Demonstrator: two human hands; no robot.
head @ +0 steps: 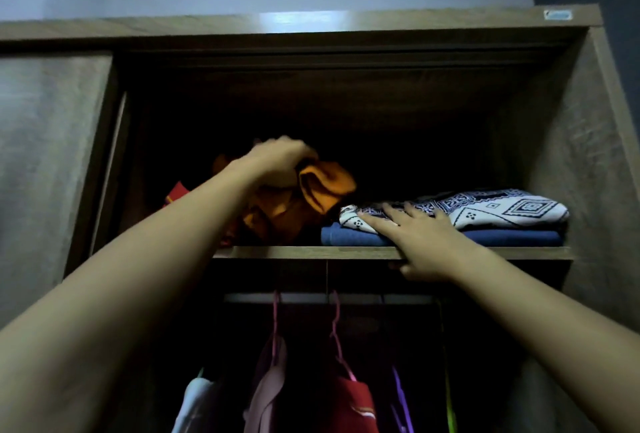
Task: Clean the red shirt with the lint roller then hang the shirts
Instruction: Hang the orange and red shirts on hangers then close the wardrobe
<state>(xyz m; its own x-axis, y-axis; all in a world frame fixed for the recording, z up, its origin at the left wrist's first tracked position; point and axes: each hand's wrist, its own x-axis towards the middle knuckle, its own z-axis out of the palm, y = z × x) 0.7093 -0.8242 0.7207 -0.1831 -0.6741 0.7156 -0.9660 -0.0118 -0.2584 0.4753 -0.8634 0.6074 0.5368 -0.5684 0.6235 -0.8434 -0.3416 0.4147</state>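
A crumpled orange cloth [325, 186] is clenched in the left hand [277, 162]; at its three o'clock, the right hand [422, 235] is laid, apparently flat, on folded patterned white fabric [491, 207].

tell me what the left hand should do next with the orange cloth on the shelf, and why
Probably lift the orange cloth up and out toward the shelf edge. The left hand grips it bunched, and it butts against the patterned cloth stacked on the blue cloth, where the right hand lies flat, likely steadying that stack.
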